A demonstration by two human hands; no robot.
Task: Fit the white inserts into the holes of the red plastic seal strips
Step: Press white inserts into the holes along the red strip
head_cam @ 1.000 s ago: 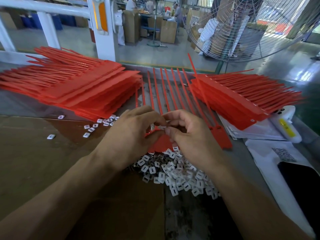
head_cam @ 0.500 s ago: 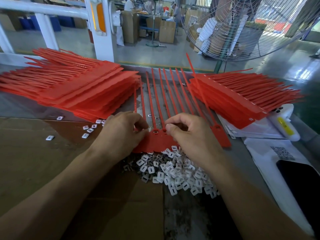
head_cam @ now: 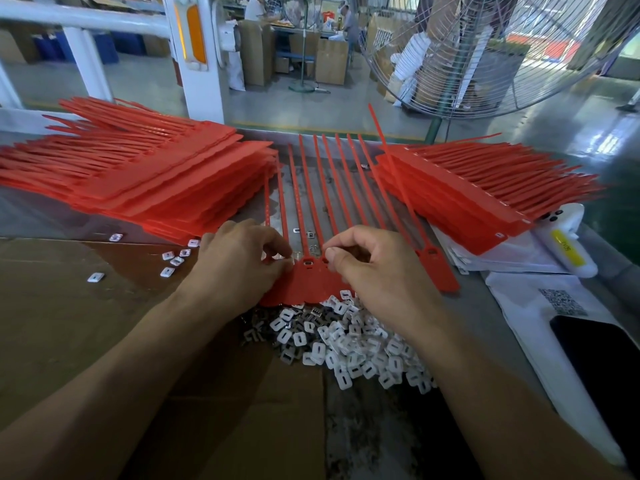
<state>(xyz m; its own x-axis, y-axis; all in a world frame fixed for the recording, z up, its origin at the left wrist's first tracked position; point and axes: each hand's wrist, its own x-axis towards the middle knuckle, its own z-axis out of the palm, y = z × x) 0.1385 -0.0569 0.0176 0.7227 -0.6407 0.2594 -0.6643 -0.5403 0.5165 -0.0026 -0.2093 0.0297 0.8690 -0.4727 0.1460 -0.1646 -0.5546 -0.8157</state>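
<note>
Now both hands are down at the bench, working on the connected set of red seal strips (head_cam: 304,284) that lies flat in front of the person, its tails fanning away toward the far edge. A second ago that set was lifted between the hands, with the fingers meeting over its heads; half a second ago it was already down on the surface, and the hands have since drawn slightly apart along the row of heads. The left hand (head_cam: 239,263) has its fingertips curled and pinched at a head near the left end, where a small pale piece, probably a white insert, shows at the fingertips. The right hand (head_cam: 375,271) is curled with thumb and forefinger pressed together over a head further right; whether it holds an insert there cannot be told. One open hole (head_cam: 308,262) is visible between the two hands, so this set looks only partly filled. The pile of white inserts (head_cam: 349,344) sits just below the strips, touching their near edge, under the right wrist. A stack of red strips (head_cam: 166,178) lies to the left, another stack (head_cam: 478,199) to the right, and a few loose inserts (head_cam: 173,259) rest on the cardboard beside the left hand.
</note>
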